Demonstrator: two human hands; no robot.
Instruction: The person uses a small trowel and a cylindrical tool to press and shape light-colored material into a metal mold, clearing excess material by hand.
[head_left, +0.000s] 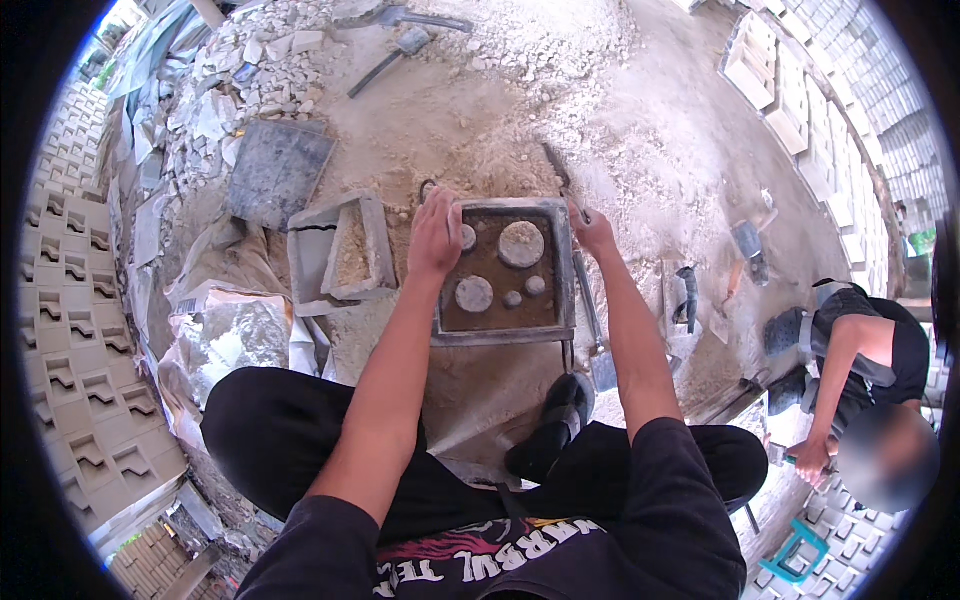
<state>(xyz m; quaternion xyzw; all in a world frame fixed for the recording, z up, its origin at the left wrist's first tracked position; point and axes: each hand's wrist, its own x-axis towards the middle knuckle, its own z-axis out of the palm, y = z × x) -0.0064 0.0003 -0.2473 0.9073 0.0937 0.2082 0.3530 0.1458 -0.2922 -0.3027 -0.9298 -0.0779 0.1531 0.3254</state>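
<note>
Lying flat on the dusty ground between the two forearms, a grey box frame (pixel 505 337) is presented with its filled face upward. Its outline is nearly square, so a long axis is hardly marked; its side walls run away from the body. The left wall is partly hidden by the left hand (pixel 436 232), whose fingers are clasped at the far left corner beside a dark metal loop (pixel 428 187). At the far right corner, a handle is gripped by the curled fingers of the right hand (pixel 597 233).

Brown, fine-grained fill (pixel 500 270) is held within the straight, worn walls, and rounded, pale, rough pieces (pixel 521 244) of differing sizes are set in it.

The right wall is flanked by a long-handled tool (pixel 588 290), and the near right corner is crowded by a dark shoe (pixel 570 400). To the left, pale rectangular frames (pixel 383 240) are placed, with a dark square slab (pixel 282 172) beyond. Farther off, a hammer (pixel 375 78) is seen near white rubble (pixel 270 55). At right, a co-worker (pixel 855 340) is bent low.
</note>
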